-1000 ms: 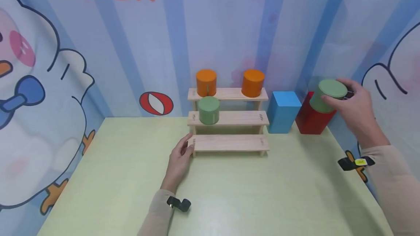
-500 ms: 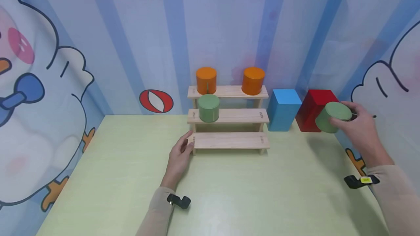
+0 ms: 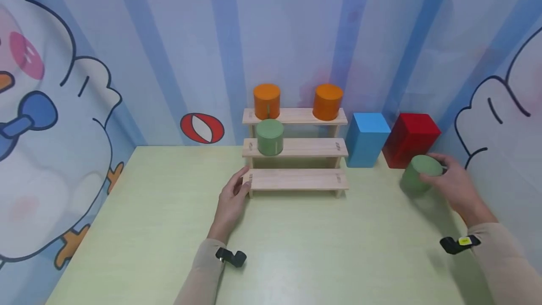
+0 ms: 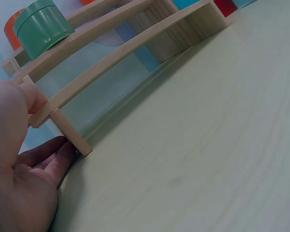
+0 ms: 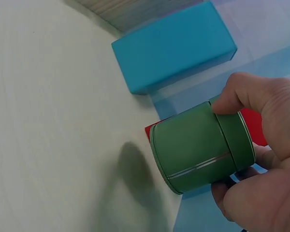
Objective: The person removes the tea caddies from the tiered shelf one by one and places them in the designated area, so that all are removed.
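In the head view my right hand (image 3: 453, 185) grips a green round tin (image 3: 419, 175), thumb on one side and fingers on the other. In the right wrist view this tin (image 5: 195, 147) has a fitted lid and a side seam, and its shadow shows it just above the table. It is in front of the red block. My left hand (image 3: 230, 199) holds the left end of the three-tier wooden shelf (image 3: 296, 180); in the left wrist view its fingers (image 4: 58, 157) lie against the leg. A second green tin (image 3: 270, 138) stands on the middle tier's left.
Two orange tins, left (image 3: 267, 101) and right (image 3: 328, 102), stand on the top tier. Right of the shelf are a tall blue block (image 3: 367, 140) and a red block (image 3: 410, 141). A printed cloth backdrop (image 3: 288, 27) encloses the pale table (image 3: 296, 248).
My right hand has carried the green tin from over the red block forward and down, close to the table in front of it. The left hand has stayed at the shelf.
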A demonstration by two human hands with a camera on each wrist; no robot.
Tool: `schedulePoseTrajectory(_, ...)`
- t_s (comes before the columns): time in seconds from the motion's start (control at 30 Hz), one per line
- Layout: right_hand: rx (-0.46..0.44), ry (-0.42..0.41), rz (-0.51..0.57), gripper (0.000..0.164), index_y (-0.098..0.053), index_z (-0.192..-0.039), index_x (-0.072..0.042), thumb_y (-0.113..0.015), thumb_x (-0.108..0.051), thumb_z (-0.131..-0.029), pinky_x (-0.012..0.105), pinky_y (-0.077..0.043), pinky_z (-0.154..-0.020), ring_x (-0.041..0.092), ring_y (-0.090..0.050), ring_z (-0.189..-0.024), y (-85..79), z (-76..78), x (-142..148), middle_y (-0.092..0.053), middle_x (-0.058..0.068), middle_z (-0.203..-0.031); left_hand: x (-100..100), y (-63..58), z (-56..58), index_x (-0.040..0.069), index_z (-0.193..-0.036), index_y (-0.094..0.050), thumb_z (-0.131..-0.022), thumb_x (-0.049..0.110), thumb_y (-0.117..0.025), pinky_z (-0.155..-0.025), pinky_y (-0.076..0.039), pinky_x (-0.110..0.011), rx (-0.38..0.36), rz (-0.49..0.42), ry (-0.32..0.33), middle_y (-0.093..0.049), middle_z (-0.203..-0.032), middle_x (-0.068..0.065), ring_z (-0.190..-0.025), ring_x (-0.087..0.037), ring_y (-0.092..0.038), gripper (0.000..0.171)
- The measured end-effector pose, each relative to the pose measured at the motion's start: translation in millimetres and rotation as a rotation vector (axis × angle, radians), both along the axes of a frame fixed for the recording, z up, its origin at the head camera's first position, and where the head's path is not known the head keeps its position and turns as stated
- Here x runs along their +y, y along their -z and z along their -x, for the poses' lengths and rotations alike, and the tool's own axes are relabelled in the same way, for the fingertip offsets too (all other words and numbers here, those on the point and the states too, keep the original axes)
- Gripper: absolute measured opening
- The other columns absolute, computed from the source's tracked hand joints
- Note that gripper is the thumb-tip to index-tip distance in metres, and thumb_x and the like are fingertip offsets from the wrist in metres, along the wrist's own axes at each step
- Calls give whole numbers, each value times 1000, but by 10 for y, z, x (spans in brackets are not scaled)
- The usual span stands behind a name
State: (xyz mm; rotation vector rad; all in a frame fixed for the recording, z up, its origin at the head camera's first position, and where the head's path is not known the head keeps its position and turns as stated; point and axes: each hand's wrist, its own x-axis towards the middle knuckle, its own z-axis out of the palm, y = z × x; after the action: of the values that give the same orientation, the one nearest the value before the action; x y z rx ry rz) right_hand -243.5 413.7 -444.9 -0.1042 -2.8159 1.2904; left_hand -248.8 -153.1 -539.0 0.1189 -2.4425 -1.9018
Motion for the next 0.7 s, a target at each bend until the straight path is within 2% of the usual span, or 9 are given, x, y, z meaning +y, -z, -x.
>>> schedulePoseTrajectory(0.1, -28, -31, 15, 79, -25, -169, 11, -68, -22, -111, 16, -46, -81, 42, -45, -127, 79, 12, 18, -32, 37, -165, -1, 11, 8, 46, -161, -55, -115, 35, -62, -131, -41, -51, 0, 2, -7, -45, -174, 1, -159, -30, -45, 48)
schedulePoseTrajectory(0.2, -48, -48, 25, 80, -21, -169, 13, -66, -20, -111, 23, -45, -85, 50, -42, -133, 131, 24, 24, -28, 41, -167, -10, 19, 11, 46, -161, -56, -115, 35, -62, -131, -41, -51, 6, 1, -6, -46, -173, 1, -158, -29, -46, 47)
schedulePoseTrajectory(0.4, -51, -39, 14, 83, -20, -170, 12, -68, -17, -110, 26, -44, -87, 56, -40, -137, 215, 26, 46, -26, 42, -169, -11, 22, 9, 46, -160, -57, -115, 35, -63, -130, -42, -51, 11, -1, 2, -49, -171, 0, -156, -29, -48, 46)
schedulePoseTrajectory(0.5, -68, -43, 17, 85, -17, -171, 13, -68, -15, -109, 40, -49, -96, 57, -38, -140, 233, 33, 55, -23, 43, -170, -10, 14, 13, 48, -160, -56, -115, 36, -62, -130, -42, -52, 1, 3, -1, -48, -172, 0, -157, -30, -48, 46)
schedulePoseTrajectory(0.6, -88, -55, 21, 86, -13, -171, 14, -67, -13, -108, 64, -46, -106, 60, -34, -143, 237, 40, 55, -20, 45, -170, -9, 5, 8, 48, -160, -56, -115, 36, -62, -130, -41, -52, -2, 4, -2, -46, -173, 0, -158, -30, -46, 46)
schedulePoseTrajectory(0.67, -102, -61, 23, 89, -10, -170, 14, -67, -12, -108, 72, -43, -109, 61, -33, -144, 238, 44, 54, -18, 46, -170, -8, 4, 5, 48, -160, -56, -115, 36, -62, -131, -41, -52, -3, 5, -2, -46, -174, 0, -159, -31, -46, 47)
schedulePoseTrajectory(0.7, -109, -63, 22, 90, -8, -170, 14, -68, -11, -107, 72, -43, -110, 61, -33, -144, 238, 44, 54, -18, 46, -170, -8, 5, 4, 48, -160, -56, -115, 36, -62, -131, -41, -52, -3, 5, -2, -46, -173, 0, -159, -30, -46, 47)
